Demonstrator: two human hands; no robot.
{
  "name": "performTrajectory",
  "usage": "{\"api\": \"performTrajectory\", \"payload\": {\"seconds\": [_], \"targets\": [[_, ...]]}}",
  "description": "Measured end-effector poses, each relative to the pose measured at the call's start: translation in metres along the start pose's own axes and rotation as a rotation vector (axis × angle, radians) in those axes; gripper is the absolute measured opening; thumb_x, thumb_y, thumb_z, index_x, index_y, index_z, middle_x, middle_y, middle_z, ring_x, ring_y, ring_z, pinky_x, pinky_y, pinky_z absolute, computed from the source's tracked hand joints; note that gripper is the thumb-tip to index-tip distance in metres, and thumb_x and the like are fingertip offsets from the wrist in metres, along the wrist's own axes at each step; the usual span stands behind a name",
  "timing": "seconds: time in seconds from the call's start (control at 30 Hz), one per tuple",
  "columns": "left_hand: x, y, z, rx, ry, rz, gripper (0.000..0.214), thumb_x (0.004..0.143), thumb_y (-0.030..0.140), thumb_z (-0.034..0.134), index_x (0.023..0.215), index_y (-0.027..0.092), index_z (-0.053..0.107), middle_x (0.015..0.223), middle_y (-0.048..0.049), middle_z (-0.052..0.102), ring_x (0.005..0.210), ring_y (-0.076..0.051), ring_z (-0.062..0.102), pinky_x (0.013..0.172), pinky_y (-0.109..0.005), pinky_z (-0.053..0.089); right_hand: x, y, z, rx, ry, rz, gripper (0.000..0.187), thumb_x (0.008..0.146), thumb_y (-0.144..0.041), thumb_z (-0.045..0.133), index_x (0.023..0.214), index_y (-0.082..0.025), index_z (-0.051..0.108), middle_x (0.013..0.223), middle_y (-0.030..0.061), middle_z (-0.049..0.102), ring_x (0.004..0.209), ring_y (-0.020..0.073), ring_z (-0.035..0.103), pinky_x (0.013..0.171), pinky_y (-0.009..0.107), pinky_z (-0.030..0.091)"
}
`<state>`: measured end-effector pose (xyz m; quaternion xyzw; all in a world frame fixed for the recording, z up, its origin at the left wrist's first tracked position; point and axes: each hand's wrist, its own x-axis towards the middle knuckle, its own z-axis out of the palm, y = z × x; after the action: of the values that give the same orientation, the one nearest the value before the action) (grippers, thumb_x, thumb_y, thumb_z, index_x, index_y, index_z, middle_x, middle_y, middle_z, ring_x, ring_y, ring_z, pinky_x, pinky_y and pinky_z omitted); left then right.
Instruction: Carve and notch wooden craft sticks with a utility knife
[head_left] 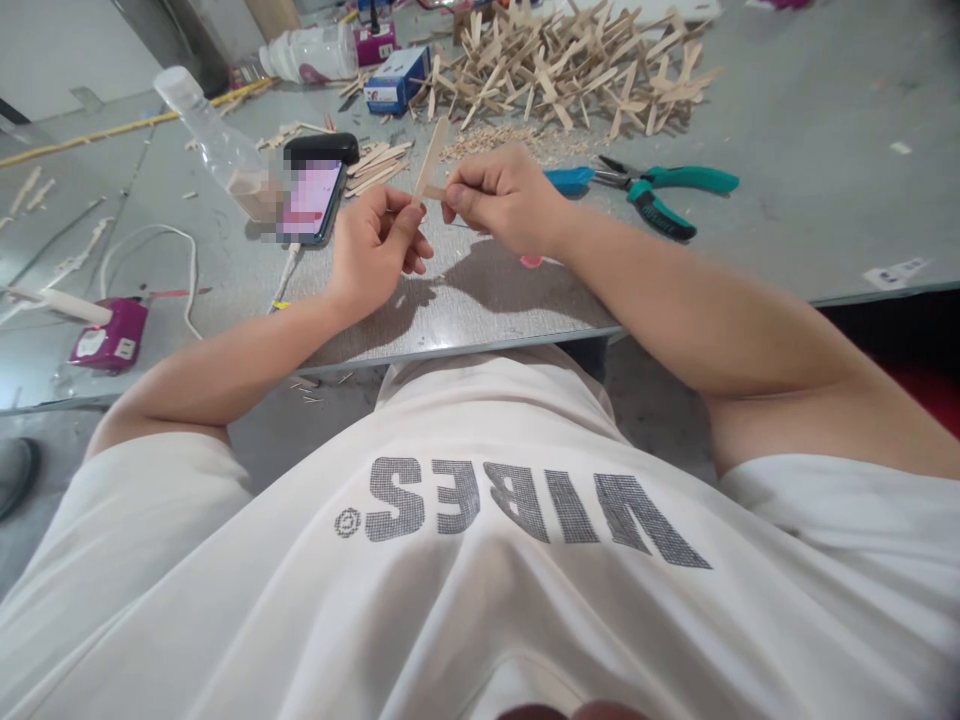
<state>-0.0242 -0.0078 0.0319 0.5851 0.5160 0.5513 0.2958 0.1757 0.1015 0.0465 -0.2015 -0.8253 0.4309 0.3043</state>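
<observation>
Wooden sticks, left hand pinching one, right hand another

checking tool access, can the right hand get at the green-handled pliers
Probably yes: the pliers lie uncovered beside the right forearm, though the right hand grips a wooden stick.

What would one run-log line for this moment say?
Left hand: pinches wooden stick | Right hand: pinches second wooden piece, its tip at that stick | Nearby: stick pile, phone, green-handled pliers
</observation>
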Motion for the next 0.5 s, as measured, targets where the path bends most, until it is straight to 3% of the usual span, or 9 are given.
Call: {"api": "performTrajectory", "payload": {"seconds": [0.13, 0.27, 0.37, 0.5], "targets": [[0.006, -0.007, -0.003, -0.084, -0.058, 0.028, 0.026, 0.114, 0.025, 0.075, 0.091, 0.026, 0.063, 0.064, 0.0034, 0.071, 0.047, -0.013, 0.064, 0.048, -0.025, 0.048, -0.002, 0.0, -0.002, -0.083, 0.035, -0.061, 0.043, 0.106, -0.065, 0.07, 0.084, -0.028, 0.067, 0.064, -0.0011, 0.047, 0.074, 0.0199, 0.043, 0.072, 0.038, 0.036], [0.009, -0.01, -0.004, -0.115, -0.122, -0.02, 0.037, 0.109, 0.04, 0.088, 0.086, 0.027, 0.062, 0.066, 0.0024, 0.069, 0.05, -0.013, 0.065, 0.049, -0.025, 0.051, -0.011, -0.01, 0.001, -0.101, 0.034, -0.087, 0.039, 0.111, -0.062, 0.066, 0.091, -0.028, 0.069, 0.071, -0.0005, 0.051, 0.073, 0.0201, 0.042, 0.069, 0.037, 0.036], [0.008, -0.009, -0.003, -0.213, -0.176, -0.021, 0.034, 0.111, 0.037, 0.082, 0.085, 0.025, 0.064, 0.068, 0.001, 0.07, 0.054, -0.014, 0.069, 0.049, -0.024, 0.053, -0.011, -0.008, 0.004, -0.078, 0.059, -0.082, 0.042, 0.104, -0.071, 0.069, 0.091, -0.031, 0.071, 0.068, -0.0009, 0.052, 0.069, 0.02, 0.045, 0.069, 0.037, 0.04], [0.004, 0.005, -0.001, -0.295, -0.217, -0.084, 0.034, 0.113, 0.021, 0.074, 0.082, 0.023, 0.063, 0.066, 0.0026, 0.066, 0.055, -0.014, 0.071, 0.049, -0.021, 0.052, -0.005, 0.004, 0.003, -0.084, 0.084, -0.054, 0.037, 0.092, -0.071, 0.072, 0.09, -0.034, 0.076, 0.064, 0.001, 0.057, 0.068, 0.0214, 0.052, 0.068, 0.039, 0.044]]}}
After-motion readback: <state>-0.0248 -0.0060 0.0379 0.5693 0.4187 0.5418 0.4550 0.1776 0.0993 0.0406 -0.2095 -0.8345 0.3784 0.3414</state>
